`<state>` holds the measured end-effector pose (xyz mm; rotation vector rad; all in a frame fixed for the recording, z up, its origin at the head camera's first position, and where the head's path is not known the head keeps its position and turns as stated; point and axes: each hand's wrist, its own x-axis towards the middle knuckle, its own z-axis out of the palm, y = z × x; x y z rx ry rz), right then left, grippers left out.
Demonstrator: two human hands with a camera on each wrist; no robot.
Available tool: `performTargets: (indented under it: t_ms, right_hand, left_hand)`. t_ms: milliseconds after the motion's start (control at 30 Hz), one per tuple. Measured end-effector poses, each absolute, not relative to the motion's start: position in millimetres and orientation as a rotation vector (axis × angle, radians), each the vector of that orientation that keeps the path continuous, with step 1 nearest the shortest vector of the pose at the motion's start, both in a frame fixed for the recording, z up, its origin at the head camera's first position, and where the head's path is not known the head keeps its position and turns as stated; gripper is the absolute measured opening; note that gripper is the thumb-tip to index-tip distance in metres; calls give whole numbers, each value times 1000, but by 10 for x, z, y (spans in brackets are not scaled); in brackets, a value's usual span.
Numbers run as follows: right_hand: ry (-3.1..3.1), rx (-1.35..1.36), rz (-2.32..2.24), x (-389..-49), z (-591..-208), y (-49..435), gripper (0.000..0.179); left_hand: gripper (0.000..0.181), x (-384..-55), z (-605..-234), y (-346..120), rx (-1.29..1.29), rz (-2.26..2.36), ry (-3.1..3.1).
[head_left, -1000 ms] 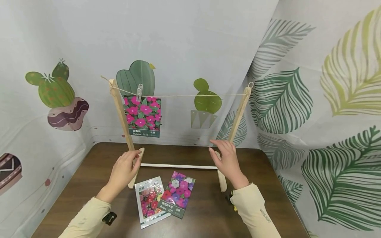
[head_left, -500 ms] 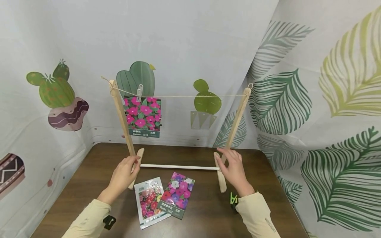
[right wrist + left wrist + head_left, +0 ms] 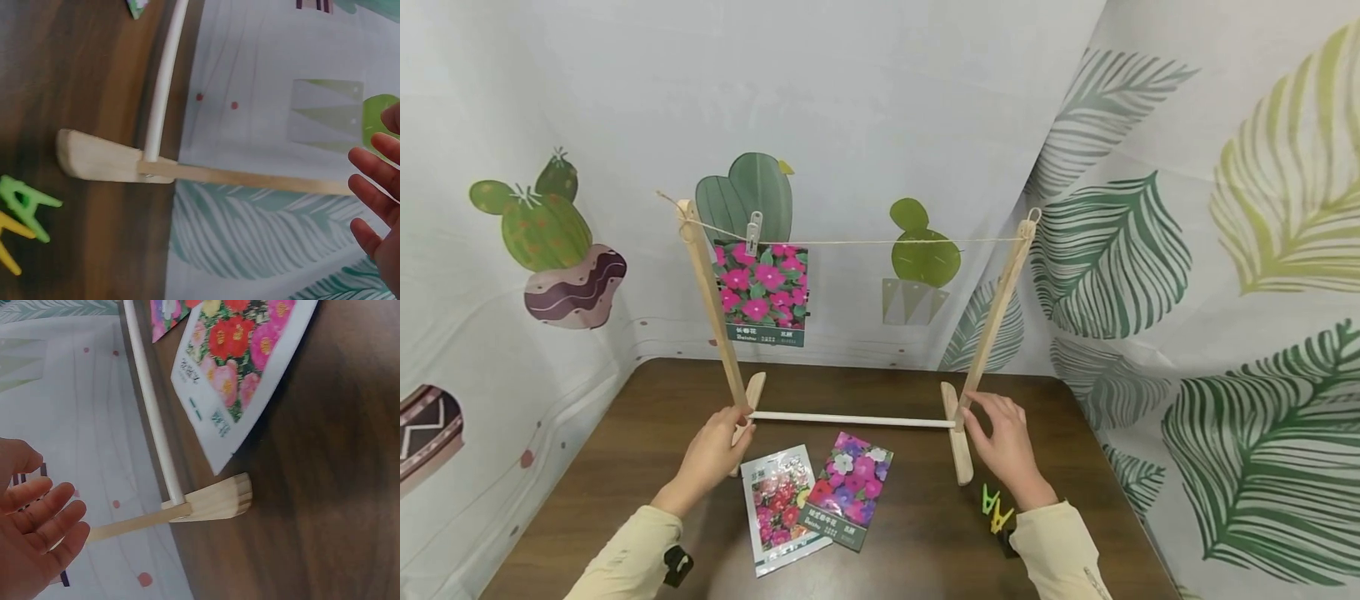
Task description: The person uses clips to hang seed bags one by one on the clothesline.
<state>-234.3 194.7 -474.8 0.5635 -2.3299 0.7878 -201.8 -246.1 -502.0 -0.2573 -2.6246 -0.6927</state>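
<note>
A wooden stand has a left post (image 3: 709, 308), a right post (image 3: 998, 317) and a white rod (image 3: 853, 419) joining their feet. My left hand (image 3: 709, 454) is at the foot of the left post, fingers loosely bent in the left wrist view. Close to the lower right post, my right hand (image 3: 1007, 443) has its fingers spread and relaxed. Neither hand visibly grips anything; fingertip contact is unclear. From the string (image 3: 880, 242) hangs a pink-flowered seed packet (image 3: 763, 287), held by a pale clip (image 3: 753, 233).
Two seed packets lie on the table (image 3: 917, 550), a white-bordered packet (image 3: 778, 512) partly under a purple-flowered packet (image 3: 850, 483). A green clip (image 3: 989, 500) and a yellow clip (image 3: 1001, 521) lie by my right wrist. A patterned curtain (image 3: 850, 108) hangs behind.
Both hands have come down along the posts toward the stand's feet. My right hand has also shifted right, and the green and yellow clips have come into sight. The packets stay put.
</note>
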Motion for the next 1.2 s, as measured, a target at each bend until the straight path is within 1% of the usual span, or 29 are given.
performTargets:
  t_ms: [400,800,1200]
  right_hand:
    - [-2439,513,768,-2224,-5003,2198,29]
    - [-2565,460,710,-2114,-5326,2484,28]
    - [-2679,446,683,-1967,-5662,2723,30]
  left_hand:
    - [28,-1929,-5194,-2476,-168,-760,-2752]
    - [22,-1812,-5276,-2477,-3,-857,-2928]
    - [26,-1777,-5432,-2479,34,-970,-2919]
